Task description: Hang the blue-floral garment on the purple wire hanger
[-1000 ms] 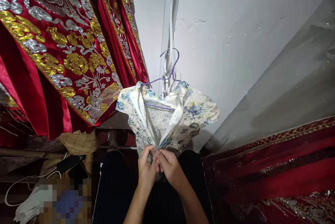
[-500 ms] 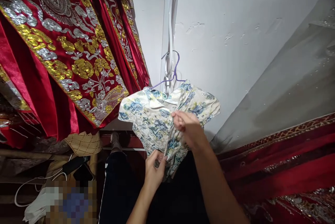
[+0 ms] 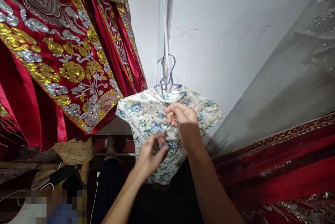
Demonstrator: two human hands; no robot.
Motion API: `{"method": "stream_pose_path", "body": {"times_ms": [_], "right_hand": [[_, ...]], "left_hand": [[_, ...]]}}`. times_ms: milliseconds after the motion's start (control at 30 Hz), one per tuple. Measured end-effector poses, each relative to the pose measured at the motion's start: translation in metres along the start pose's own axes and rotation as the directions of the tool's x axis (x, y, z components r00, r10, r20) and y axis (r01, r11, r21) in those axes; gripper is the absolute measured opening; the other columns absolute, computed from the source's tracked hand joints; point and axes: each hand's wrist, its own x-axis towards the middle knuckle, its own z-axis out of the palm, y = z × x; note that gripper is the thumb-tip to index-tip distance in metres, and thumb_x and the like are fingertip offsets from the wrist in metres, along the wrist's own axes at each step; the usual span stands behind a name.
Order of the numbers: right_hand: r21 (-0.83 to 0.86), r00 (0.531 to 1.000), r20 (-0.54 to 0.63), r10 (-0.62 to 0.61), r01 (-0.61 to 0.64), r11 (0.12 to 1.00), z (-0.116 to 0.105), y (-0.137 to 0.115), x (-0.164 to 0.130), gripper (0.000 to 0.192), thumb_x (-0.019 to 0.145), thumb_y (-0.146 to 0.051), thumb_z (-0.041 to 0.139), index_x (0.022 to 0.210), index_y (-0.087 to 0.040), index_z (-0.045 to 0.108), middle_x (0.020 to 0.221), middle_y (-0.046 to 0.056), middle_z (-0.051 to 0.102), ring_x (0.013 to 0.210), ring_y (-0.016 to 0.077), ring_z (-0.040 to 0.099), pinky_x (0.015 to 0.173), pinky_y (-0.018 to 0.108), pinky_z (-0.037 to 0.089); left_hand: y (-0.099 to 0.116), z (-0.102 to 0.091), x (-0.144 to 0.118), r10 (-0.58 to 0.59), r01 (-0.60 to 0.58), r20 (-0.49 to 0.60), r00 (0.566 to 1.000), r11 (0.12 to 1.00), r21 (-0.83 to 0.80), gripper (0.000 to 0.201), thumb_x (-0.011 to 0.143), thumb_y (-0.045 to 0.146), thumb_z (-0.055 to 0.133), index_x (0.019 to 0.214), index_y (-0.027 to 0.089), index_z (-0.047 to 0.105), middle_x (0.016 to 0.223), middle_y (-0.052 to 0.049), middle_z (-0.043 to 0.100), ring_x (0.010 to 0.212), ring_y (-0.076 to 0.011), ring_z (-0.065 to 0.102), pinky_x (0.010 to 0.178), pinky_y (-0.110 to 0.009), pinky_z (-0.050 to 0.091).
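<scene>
- Looking down from the head camera, there's a small floral dress (image 3: 146, 116) on a purple hanger (image 3: 169, 79), hooked on a white strip running down the wall (image 3: 235, 25), straight ahead of the person at about chest height.
- Right hand (image 3: 181, 116) is up at the chest of the dress just under the collar, fingers curled tight and pinching the cloth there.
- Left hand (image 3: 150, 152) sits lower, at the middle of the front. Fingers are bent in toward the cloth and look pinched on it or on something tiny, but it's a bit blurred, so I can't tell how firm that hold is.
- The dress looks like thin, shiny satin-type stuff, so I'd guess very light, floppy and slippery. It bunches wherever it's pinched. Best spots to hold are probably the front edges or the seam by the collar, since flat cloth would likely just slide through.
- The hanger is thin wire, so I'd expect it to swing with any tug.
- Off to the left hang heavy red robes (image 3: 52, 60) with gold and silver embroidery, close to the dress's sleeve, and more red cloth (image 3: 274, 168) lies at the lower right.
- Person's dark trousers (image 3: 115, 189) show below, plus a white cable (image 3: 44, 185) at the bottom left.
</scene>
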Motion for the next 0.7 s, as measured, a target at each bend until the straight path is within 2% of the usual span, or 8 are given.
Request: {"method": "stream_pose_path", "body": {"times_ms": [100,167,267,367,467,567,633,700], "right_hand": [[-0.061,1.0,0.01,-0.018,0.018,0.998,-0.004,-0.009,-0.003,0.02,0.085,-0.022,0.055,0.069,-0.018,0.066,0.052,-0.003,0.056,0.05,0.0091,0.044,0.049,0.021,0.032],[-0.096,0.999,0.011,-0.039,0.04,0.995,-0.005,-0.015,-0.003,0.02,0.084,-0.021,0.055,0.066,-0.018,0.065,0.051,-0.003,0.055,0.049,0.0092,0.044,0.049,0.022,0.032],[-0.143,0.996,-0.009,-0.083,0.081,0.986,-0.007,-0.012,-0.004,0.02,0.084,-0.022,0.056,0.066,-0.018,0.065,0.053,-0.003,0.054,0.051,0.0097,0.045,0.05,0.022,0.033],[-0.217,0.993,-0.079,-0.091,0.072,0.974,-0.007,0.003,-0.008,0.02,0.084,-0.025,0.059,0.066,-0.018,0.064,0.054,-0.004,0.051,0.052,0.0101,0.044,0.051,0.024,0.032],[-0.256,0.991,-0.123,-0.049,0.017,0.967,-0.006,0.02,-0.012,0.023,0.087,-0.032,0.059,0.068,-0.018,0.062,0.056,-0.004,0.049,0.052,0.0108,0.043,0.052,0.025,0.033],[-0.277,0.994,-0.105,0.009,-0.038,0.96,-0.007,0.03,-0.008,0.026,0.088,-0.036,0.058,0.069,-0.019,0.062,0.055,-0.004,0.048,0.05,0.0112,0.041,0.05,0.026,0.032],[-0.312,0.997,-0.063,0.044,-0.062,0.948,-0.01,0.036,-0.001,0.026,0.086,-0.036,0.059,0.066,-0.019,0.061,0.053,-0.004,0.048,0.048,0.0111,0.039,0.048,0.026,0.03],[-0.344,0.996,-0.03,0.078,-0.084,0.935,-0.014,0.044,0.003,0.026,0.083,-0.034,0.059,0.062,-0.019,0.061,0.052,-0.003,0.049,0.048,0.0114,0.039,0.048,0.026,0.029]], "left_hand": [[0.027,-0.015,0.052,0.147,-0.153,-0.214,0.966,0.988,-0.014,0.041,0.096,0.019,0.058,0.137,0.025,0.051,0.094,-0.002,0.065,0.086,-0.0144,0.062,0.085,-0.029,0.05],[0.043,-0.024,0.08,0.224,-0.216,-0.171,0.959,0.974,0.064,0.041,0.097,0.02,0.056,0.138,0.024,0.051,0.098,-0.003,0.066,0.088,-0.0148,0.062,0.084,-0.029,0.05],[0.059,-0.033,0.102,0.33,-0.318,-0.026,0.943,0.924,0.212,0.016,0.098,0.02,0.055,0.111,0.019,0.065,0.097,-0.005,0.066,0.089,-0.0159,0.061,0.082,-0.029,0.049],[0.062,-0.035,0.105,0.387,-0.371,-0.002,0.922,0.884,0.286,0.009,0.098,0.019,0.055,0.097,0.017,0.063,0.092,-0.005,0.065,0.085,-0.0159,0.06,0.078,-0.028,0.047],[0.056,-0.034,0.099,0.4,-0.363,-0.054,0.915,0.874,0.323,0.006,0.097,0.019,0.056,0.097,0.018,0.062,0.091,-0.004,0.065,0.086,-0.0167,0.059,0.079,-0.03,0.046],[0.053,-0.034,0.095,0.398,-0.331,-0.12,0.909,0.868,0.371,0.006,0.097,0.023,0.057,0.095,0.02,0.062,0.089,-0.003,0.065,0.088,-0.0189,0.058,0.085,-0.035,0.044],[0.055,-0.038,0.097,0.398,-0.31,-0.195,0.896,0.877,0.368,0.008,0.097,0.025,0.056,0.096,0.02,0.062,0.091,-0.004,0.065,0.09,-0.0199,0.059,0.087,-0.036,0.044],[0.058,-0.047,0.101,0.38,-0.278,-0.334,0.863,0.908,0.313,0.01,0.098,0.028,0.056,0.098,0.02,0.063,0.093,-0.004,0.065,0.09,-0.0192,0.06,0.084,-0.034,0.045]]}}
